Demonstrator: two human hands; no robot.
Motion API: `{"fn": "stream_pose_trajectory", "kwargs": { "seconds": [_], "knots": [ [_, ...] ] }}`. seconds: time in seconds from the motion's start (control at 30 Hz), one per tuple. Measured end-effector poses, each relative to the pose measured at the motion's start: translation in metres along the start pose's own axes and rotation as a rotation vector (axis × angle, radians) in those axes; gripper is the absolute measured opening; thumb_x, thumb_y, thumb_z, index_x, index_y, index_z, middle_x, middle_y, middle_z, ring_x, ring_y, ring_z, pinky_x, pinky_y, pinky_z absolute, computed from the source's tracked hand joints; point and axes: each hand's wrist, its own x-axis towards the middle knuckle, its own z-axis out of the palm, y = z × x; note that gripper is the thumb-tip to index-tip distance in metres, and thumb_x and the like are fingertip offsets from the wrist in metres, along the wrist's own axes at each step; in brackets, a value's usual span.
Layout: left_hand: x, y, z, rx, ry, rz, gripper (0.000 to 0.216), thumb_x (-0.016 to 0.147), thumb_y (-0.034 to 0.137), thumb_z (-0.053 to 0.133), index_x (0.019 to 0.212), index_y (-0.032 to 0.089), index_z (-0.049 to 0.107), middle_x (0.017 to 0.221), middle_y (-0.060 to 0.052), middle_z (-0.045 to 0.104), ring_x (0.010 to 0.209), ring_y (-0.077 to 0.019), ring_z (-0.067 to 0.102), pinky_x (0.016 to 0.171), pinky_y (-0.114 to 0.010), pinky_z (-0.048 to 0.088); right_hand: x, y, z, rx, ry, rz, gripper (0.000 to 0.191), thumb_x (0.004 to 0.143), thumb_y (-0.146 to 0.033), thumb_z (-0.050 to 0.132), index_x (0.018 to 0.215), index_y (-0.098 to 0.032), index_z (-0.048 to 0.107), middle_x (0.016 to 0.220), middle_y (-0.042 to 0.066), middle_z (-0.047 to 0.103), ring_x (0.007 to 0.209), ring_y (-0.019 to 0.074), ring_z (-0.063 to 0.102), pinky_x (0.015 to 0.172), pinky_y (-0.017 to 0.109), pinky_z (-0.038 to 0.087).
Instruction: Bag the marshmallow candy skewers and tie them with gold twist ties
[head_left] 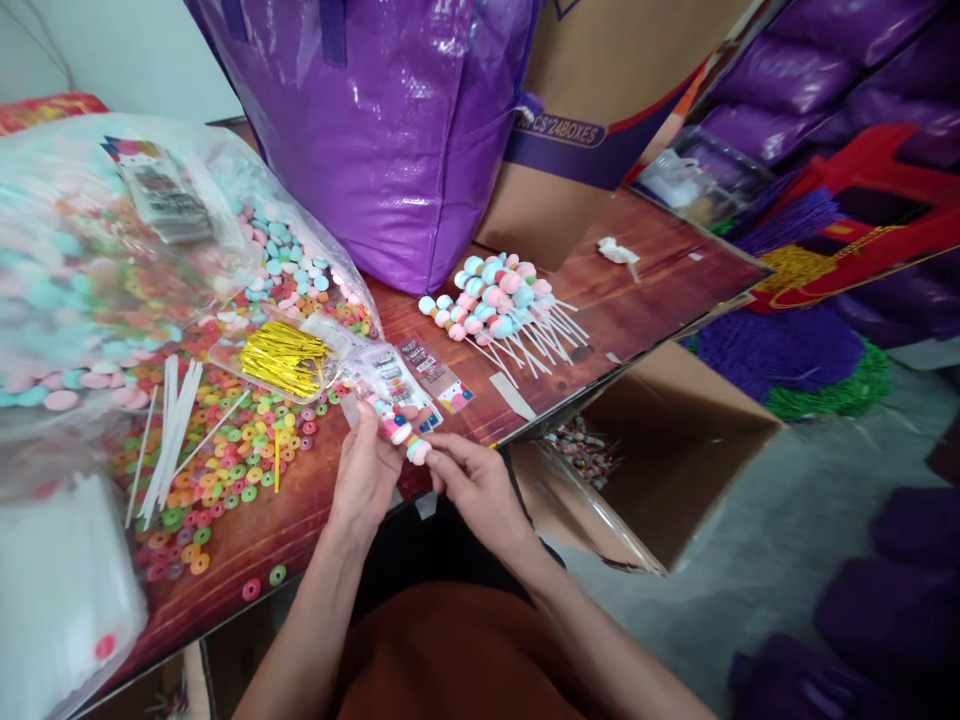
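My left hand (365, 470) is closed round a small clear printed bag (390, 385) at the table's near edge. A candy skewer (403, 436) of pink, white and blue pieces sticks out of the bag's mouth. My right hand (472, 480) pinches the skewer's lower end, just right of my left hand. A pile of finished candy skewers (499, 300) lies on the wooden table (645, 270) farther back. Loose ring candies (225, 450), white sticks (171, 425) and a packet of gold twist ties (285, 357) lie to the left.
A big clear bag of pastel candies (90, 290) fills the left. A purple woven bag (390, 130) and a cardboard box (607, 100) stand at the back. An open carton (675, 460) sits on the floor to the right. Purple sacks (825, 60) are stacked beyond.
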Motion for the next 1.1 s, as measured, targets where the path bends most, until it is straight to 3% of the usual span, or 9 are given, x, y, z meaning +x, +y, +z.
{"fn": "stream_pose_trajectory", "kwargs": {
  "seconds": [0.1, 0.17, 0.37, 0.53, 0.6, 0.67, 0.8, 0.97, 1.1],
  "knots": [
    [-0.001, 0.0, 0.002, -0.014, -0.025, 0.013, 0.039, 0.085, 0.055, 0.065, 0.097, 0.018, 0.067, 0.085, -0.005, 0.075, 0.088, -0.022, 0.074, 0.085, -0.037, 0.058, 0.005, -0.003, -0.005, 0.303, -0.068, 0.279, 0.034, 0.083, -0.04, 0.064, 0.103, -0.014, 0.07, 0.051, -0.008, 0.048, 0.035, 0.0036, 0.023, 0.035, 0.019, 0.02],
    [-0.001, -0.002, 0.001, 0.009, -0.056, 0.021, 0.039, 0.083, 0.054, 0.068, 0.096, 0.017, 0.067, 0.088, -0.006, 0.075, 0.09, -0.023, 0.074, 0.085, -0.037, 0.057, 0.006, -0.003, -0.006, 0.346, -0.053, 0.316, 0.036, 0.08, -0.042, 0.066, 0.101, -0.013, 0.068, 0.051, -0.008, 0.048, 0.035, 0.0027, 0.02, 0.035, 0.019, 0.015],
    [-0.006, -0.011, 0.0, 0.077, -0.129, 0.041, 0.031, 0.076, 0.04, 0.081, 0.092, 0.015, 0.07, 0.084, -0.005, 0.074, 0.083, -0.0174, 0.071, 0.078, -0.027, 0.055, -0.002, -0.004, 0.003, -0.107, 0.079, -0.05, 0.017, 0.091, -0.029, 0.056, 0.092, -0.017, 0.067, 0.059, -0.004, 0.056, 0.053, 0.01, 0.051, 0.055, 0.022, 0.04],
    [-0.015, -0.016, 0.005, 0.082, -0.108, -0.047, 0.032, 0.07, 0.034, 0.086, 0.091, 0.015, 0.071, 0.082, -0.001, 0.071, 0.07, -0.0087, 0.064, 0.069, -0.019, 0.052, 0.0, -0.003, 0.01, -0.31, 0.167, -0.278, 0.016, 0.095, -0.024, 0.049, 0.098, -0.019, 0.064, 0.095, 0.006, 0.074, 0.075, 0.0155, 0.069, 0.07, 0.024, 0.05],
    [-0.016, -0.014, 0.006, 0.082, -0.104, -0.1, 0.034, 0.07, 0.037, 0.085, 0.091, 0.015, 0.071, 0.082, -0.001, 0.071, 0.068, -0.0084, 0.064, 0.066, -0.019, 0.051, 0.001, -0.003, 0.008, -0.3, 0.181, -0.274, 0.014, 0.094, -0.024, 0.051, 0.094, -0.019, 0.063, 0.095, 0.006, 0.074, 0.077, 0.0157, 0.069, 0.071, 0.023, 0.051],
    [-0.015, -0.009, 0.005, 0.103, -0.127, -0.106, 0.036, 0.073, 0.044, 0.082, 0.09, 0.014, 0.071, 0.085, -0.004, 0.072, 0.071, -0.0106, 0.065, 0.067, -0.021, 0.052, 0.001, -0.002, 0.004, -0.274, 0.154, -0.21, 0.012, 0.094, -0.026, 0.053, 0.09, -0.02, 0.063, 0.08, 0.002, 0.071, 0.067, 0.014, 0.066, 0.066, 0.022, 0.049],
    [-0.006, 0.002, 0.002, 0.097, -0.088, 0.022, 0.037, 0.073, 0.046, 0.081, 0.086, 0.014, 0.068, 0.085, -0.006, 0.073, 0.079, -0.0165, 0.069, 0.073, -0.027, 0.055, -0.002, -0.001, -0.004, -0.215, 0.081, -0.093, 0.013, 0.093, -0.029, 0.057, 0.085, -0.02, 0.063, 0.062, -0.005, 0.059, 0.056, 0.0116, 0.056, 0.058, 0.021, 0.044],
    [-0.003, -0.005, -0.001, 0.084, -0.068, 0.022, 0.03, 0.075, 0.038, 0.081, 0.088, 0.016, 0.067, 0.083, -0.004, 0.072, 0.074, -0.0147, 0.069, 0.072, -0.027, 0.054, 0.0, 0.001, -0.001, -0.304, 0.096, -0.153, 0.011, 0.093, -0.026, 0.056, 0.085, -0.02, 0.061, 0.067, -0.002, 0.065, 0.059, 0.0131, 0.062, 0.062, 0.022, 0.047],
    [-0.006, -0.015, -0.002, 0.084, -0.053, 0.029, 0.025, 0.078, 0.037, 0.079, 0.09, 0.018, 0.068, 0.085, 0.0, 0.071, 0.075, -0.0101, 0.066, 0.072, -0.021, 0.052, 0.006, 0.005, 0.009, -0.458, 0.182, -0.254, 0.008, 0.092, -0.023, 0.052, 0.093, -0.021, 0.06, 0.096, 0.007, 0.076, 0.083, 0.0199, 0.073, 0.074, 0.027, 0.053]
  ]
}}
